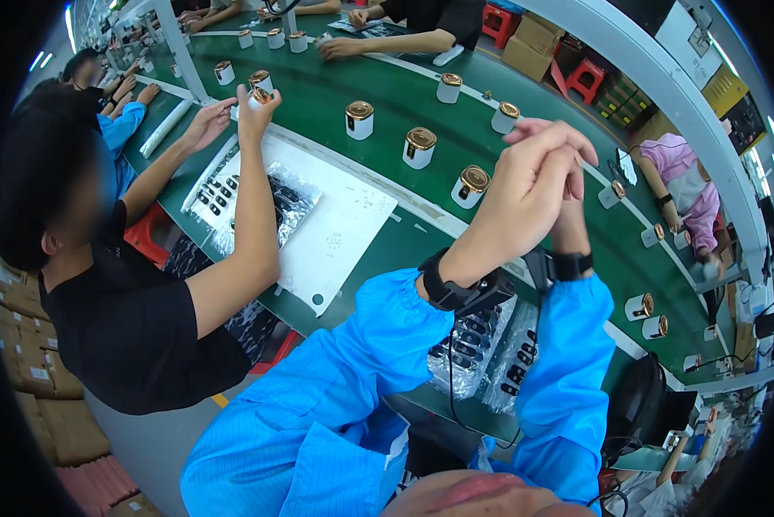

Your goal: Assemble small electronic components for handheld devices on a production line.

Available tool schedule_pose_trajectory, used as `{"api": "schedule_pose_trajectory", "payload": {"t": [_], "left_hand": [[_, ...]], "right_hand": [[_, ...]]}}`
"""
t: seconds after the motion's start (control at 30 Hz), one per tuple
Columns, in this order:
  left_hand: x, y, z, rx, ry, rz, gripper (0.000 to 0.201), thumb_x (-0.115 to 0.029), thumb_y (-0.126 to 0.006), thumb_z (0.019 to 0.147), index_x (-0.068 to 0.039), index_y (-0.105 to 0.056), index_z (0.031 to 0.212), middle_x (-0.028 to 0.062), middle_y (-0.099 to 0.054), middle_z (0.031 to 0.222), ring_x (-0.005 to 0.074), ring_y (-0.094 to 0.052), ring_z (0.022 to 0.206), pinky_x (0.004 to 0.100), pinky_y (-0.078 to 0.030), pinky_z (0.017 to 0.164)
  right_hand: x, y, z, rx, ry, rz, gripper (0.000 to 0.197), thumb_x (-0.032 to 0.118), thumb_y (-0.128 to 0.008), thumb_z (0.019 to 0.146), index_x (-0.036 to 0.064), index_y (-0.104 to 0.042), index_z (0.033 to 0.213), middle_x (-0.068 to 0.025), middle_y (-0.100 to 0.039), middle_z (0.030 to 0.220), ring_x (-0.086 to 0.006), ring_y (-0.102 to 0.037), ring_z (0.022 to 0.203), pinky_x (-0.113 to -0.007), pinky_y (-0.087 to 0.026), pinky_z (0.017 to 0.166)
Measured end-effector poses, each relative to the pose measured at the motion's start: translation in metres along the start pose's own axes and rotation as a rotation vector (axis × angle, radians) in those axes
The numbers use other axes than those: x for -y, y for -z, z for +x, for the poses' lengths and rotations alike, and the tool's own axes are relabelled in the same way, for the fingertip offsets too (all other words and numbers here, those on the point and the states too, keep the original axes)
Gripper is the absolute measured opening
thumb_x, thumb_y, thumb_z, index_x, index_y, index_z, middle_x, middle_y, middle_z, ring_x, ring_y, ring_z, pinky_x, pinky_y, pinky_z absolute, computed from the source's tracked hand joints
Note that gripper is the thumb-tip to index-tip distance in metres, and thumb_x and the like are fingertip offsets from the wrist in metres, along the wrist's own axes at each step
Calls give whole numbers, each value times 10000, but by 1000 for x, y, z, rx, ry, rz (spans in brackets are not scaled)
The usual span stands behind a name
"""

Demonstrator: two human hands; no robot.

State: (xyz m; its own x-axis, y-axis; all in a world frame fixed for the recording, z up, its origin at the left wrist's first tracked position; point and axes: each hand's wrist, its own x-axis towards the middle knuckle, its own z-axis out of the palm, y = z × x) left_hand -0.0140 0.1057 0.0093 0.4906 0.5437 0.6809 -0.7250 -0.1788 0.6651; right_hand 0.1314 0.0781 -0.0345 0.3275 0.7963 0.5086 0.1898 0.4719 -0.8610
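Note:
My left hand [521, 194] and my right hand [570, 226] are clasped together, raised over the green conveyor belt. The left one lies in front and covers much of the right, with fingers folded across each other. No object shows between them. Black straps circle both wrists, above blue sleeves. Just left of my hands, a white cup-shaped device with a copper-coloured lid [471, 187] stands upright on the belt. Another such device [506, 117] is close behind my fingers. Below my wrists lie clear plastic packs of small black parts [469, 349].
At my left a person in black holds a similar device [259, 96] above a white board [335, 250] with bagged black parts. More devices [359, 120] stand along the conveyor belt [318, 103]. A white metal frame [663, 95] arches overhead. Other people sit across the belt.

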Motion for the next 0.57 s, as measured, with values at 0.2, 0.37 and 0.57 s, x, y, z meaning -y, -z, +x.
{"api": "schedule_pose_trajectory", "payload": {"t": [0.2,0.37,0.57], "left_hand": [[-13,-8,6,26,36,-16,221,-126,-539,1056,10,-665,935,44,-628,697,98,-607,678,270,-469,642],[-17,6,-1,75,38,78,196,-150,-614,1042,5,-676,939,7,-638,741,82,-600,708,245,-469,706],[-20,8,1,124,8,118,195,-157,-624,1041,-5,-686,936,10,-656,781,83,-617,740,262,-488,702]], "right_hand": [[-90,-29,37,-104,16,-684,304,314,-691,1002,19,-743,951,-58,-725,769,-147,-657,671,-320,-503,611],[-82,-78,53,72,-82,-917,324,289,-695,992,9,-744,837,-96,-680,639,-199,-622,560,-372,-459,548],[-109,-77,64,-29,-30,-1033,347,331,-711,975,43,-762,787,-119,-691,646,-245,-670,602,-450,-461,558]]}}
